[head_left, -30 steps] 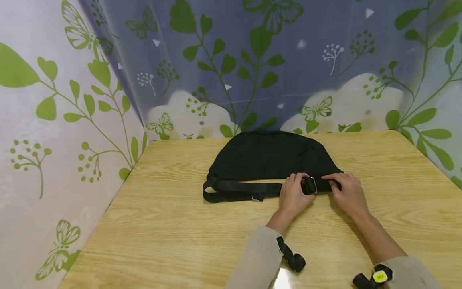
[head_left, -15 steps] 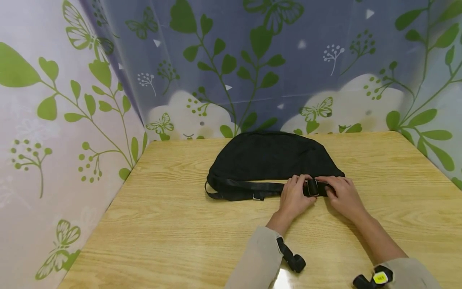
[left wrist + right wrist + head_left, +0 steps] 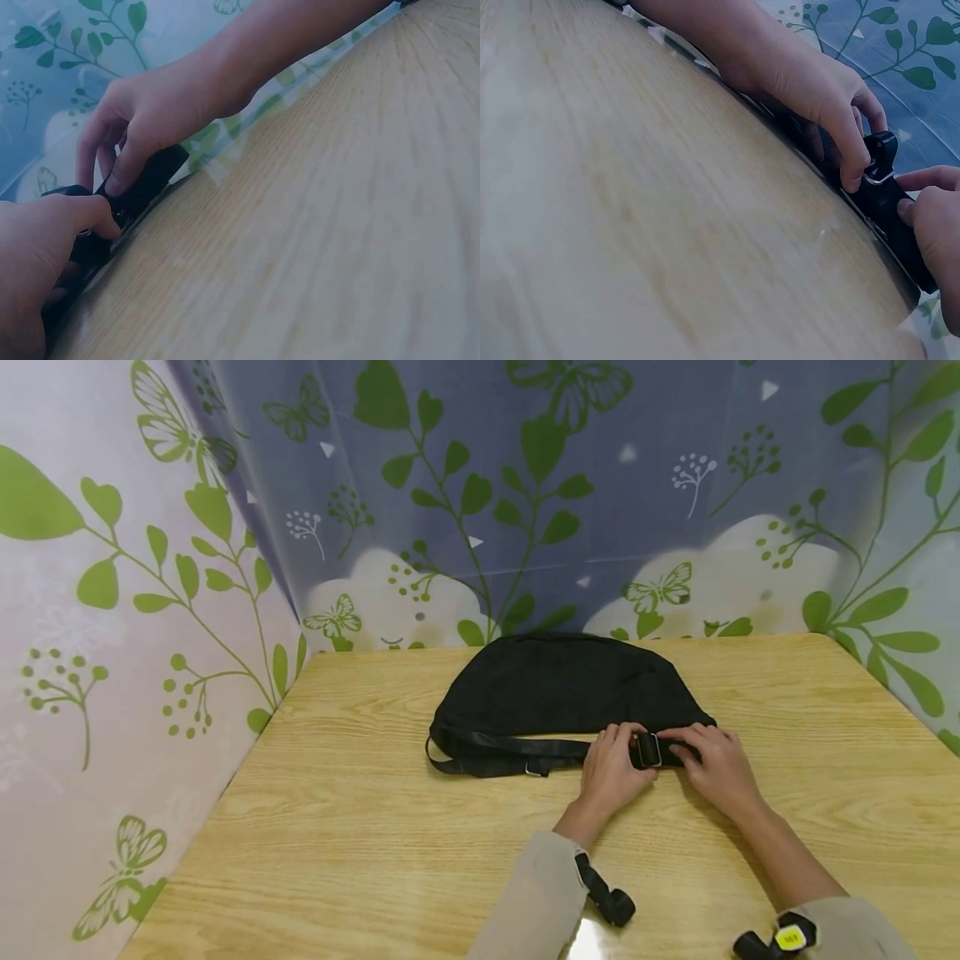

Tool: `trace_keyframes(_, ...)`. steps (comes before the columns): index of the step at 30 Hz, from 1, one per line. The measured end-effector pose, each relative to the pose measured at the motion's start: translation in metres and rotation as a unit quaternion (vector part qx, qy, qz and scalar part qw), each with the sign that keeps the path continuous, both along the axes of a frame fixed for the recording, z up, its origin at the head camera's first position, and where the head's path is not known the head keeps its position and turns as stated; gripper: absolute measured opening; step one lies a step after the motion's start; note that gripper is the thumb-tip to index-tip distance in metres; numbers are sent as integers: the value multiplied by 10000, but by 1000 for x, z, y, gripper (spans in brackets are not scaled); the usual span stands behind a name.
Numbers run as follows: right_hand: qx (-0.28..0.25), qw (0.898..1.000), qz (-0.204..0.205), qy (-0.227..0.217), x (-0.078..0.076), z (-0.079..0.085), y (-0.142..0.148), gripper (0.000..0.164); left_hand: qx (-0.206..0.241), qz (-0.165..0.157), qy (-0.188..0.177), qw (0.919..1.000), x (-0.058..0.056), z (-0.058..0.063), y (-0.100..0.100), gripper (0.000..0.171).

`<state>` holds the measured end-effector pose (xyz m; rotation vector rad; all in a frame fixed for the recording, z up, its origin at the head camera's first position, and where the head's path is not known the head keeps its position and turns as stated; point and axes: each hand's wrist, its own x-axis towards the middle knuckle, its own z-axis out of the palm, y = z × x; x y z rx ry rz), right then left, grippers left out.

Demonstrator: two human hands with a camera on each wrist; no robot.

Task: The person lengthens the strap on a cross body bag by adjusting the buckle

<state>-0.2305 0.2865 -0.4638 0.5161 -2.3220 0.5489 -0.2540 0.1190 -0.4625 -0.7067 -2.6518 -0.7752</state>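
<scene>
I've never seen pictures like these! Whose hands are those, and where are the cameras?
There's no robot here, just a person's own left hand and right hand. The biggest picture comes from a camera worn on the head, looking forward and down. The two slanted ones come from cameras on the wrists, one on each, so the hands look closer. On the wooden table lies a black bag, with its strap along the near side. The left hand has its grip on the strap at one side of a buckle, and the right hand pinches it at the other side.
</scene>
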Motion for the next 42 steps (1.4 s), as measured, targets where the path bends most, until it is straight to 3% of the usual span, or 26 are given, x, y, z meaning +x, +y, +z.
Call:
trace_keyframes(12,-171,9989,-353,269,1,3,2,25,139,297,51,9994,1,2,-1,51)
trace_keyframes(23,-485,9974,-429,325,1,5,0,24,205,577,-14,9981,1,4,0,47)
trace_keyframes(31,-574,9967,-479,330,0,5,2,24,398,433,-188,9981,0,3,0,49)
trace_keyframes(42,-586,9956,-651,344,1,4,3,22,54,578,-284,9979,-2,-2,1,45)
